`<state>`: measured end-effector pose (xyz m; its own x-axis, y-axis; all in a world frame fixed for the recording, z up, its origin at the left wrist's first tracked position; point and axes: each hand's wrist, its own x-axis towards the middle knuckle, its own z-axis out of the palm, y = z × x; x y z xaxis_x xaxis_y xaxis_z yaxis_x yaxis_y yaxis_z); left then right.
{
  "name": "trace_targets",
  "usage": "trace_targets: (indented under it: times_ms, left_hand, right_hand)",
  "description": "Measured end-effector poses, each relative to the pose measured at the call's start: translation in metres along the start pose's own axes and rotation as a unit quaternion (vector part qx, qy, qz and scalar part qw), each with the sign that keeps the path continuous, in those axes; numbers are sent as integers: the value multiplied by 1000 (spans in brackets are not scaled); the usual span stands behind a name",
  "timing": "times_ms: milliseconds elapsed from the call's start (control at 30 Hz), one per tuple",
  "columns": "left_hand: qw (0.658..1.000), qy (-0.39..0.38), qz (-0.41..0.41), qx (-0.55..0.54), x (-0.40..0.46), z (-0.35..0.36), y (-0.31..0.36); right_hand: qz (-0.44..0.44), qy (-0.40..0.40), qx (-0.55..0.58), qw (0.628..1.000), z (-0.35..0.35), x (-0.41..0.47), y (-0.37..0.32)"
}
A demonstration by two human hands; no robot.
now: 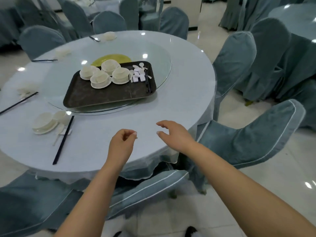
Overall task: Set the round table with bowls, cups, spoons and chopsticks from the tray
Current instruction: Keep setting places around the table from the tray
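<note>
Both hands hover empty over the near table edge, left hand (121, 144) loosely curled, right hand (172, 134) half-spread, while the bowl stacks (104, 75) wait on the tray (95, 96) at twelve o'clock (thin, slippery, chippable ware, I'd judge, best lifted by the saucer rim).

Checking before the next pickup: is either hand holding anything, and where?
Nothing is held. The left hand and right hand hover empty above the table.
</note>
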<state>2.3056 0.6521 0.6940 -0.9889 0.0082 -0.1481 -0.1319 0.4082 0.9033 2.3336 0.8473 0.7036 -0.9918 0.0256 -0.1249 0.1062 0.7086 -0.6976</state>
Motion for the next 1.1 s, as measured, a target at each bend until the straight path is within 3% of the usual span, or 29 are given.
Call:
trace_targets:
  times_ms: [400,800,1100]
  left_hand:
    - [996,33,14,79,49,19,30]
    - [996,60,-20,62,123,13,17]
    - [988,108,-92,68,139,13,-12]
  right_hand:
    - [-33,-47,-31,998,-45,67,29]
    - [-62,-105,-70,990,-27,157,7]
    - [-126,-211,-100,964,15,234,7]
